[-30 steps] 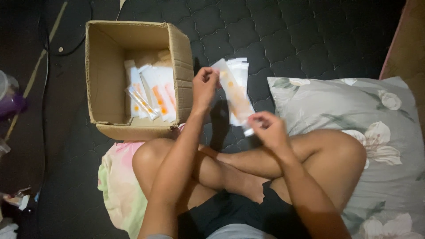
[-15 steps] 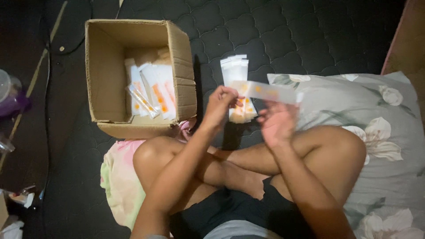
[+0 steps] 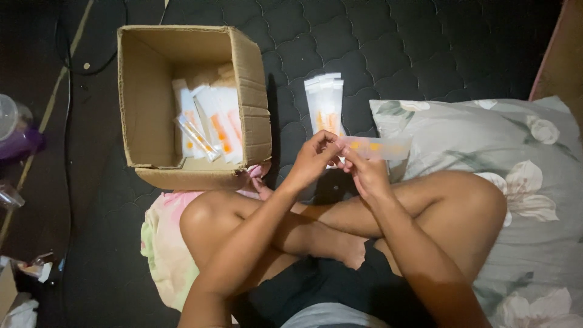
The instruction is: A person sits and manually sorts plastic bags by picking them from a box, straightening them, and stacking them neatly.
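Clear plastic, thin and glossy: that's the sachet [image 3: 375,147], a long narrow strip with orange showing through. Both hands are on its left end. The left hand [image 3: 313,161] pinches that end between thumb and fingertips, and the right hand [image 3: 364,173] pinches right next to it from below, so each grip is closed on the same sachet and the rest sticks out to the right, held level in the air above the knee and the pillow's [image 3: 486,140] edge.

My guess on handling: super light, bendy, a bit slick from the film. It stays fairly straight while held by one end, so whatever's inside gives it some stiffness. I'd pinch it at the flat sealed end or along the edges, not squeeze the middle, since a hard pinch there could crease it or burst a seam.

Just beyond the hands, a small stack [image 3: 324,103] of the same sachets lies on the dark quilted mattress [image 3: 388,42]. Left of that sits an open cardboard box [image 3: 146,103] with more of them loose at the bottom. The person is cross-legged, floral pillow on the right, a pink-green cloth [image 3: 161,243] under the left knee.
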